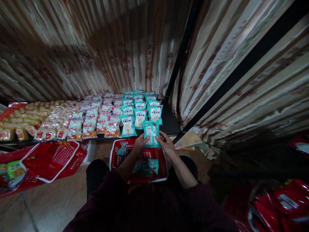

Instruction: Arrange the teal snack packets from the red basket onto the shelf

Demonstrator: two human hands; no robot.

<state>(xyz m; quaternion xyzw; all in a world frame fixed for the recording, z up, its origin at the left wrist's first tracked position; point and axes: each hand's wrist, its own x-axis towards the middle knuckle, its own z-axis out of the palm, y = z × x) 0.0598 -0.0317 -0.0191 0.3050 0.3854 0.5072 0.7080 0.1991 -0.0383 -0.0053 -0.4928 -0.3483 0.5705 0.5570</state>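
A teal snack packet [151, 134] is held between my two hands at the front edge of the shelf, its small-print face up. My left hand [140, 144] grips its left side and my right hand [165, 144] its right side. Just behind it, teal and white packets [140, 118] stand in rows on the black shelf [169, 120]. Below my hands sits a red basket [164, 162] with a white rim, holding several teal packets [153, 165]. My forearms cover part of the basket.
White and orange packets [89, 127] and small round wrapped items [49, 133] fill the shelf's left part. More red baskets [51, 159] stand on the floor at left. A black post [200, 112] rises at right, before striped curtains [116, 42]. Red packages [285, 203] lie lower right.
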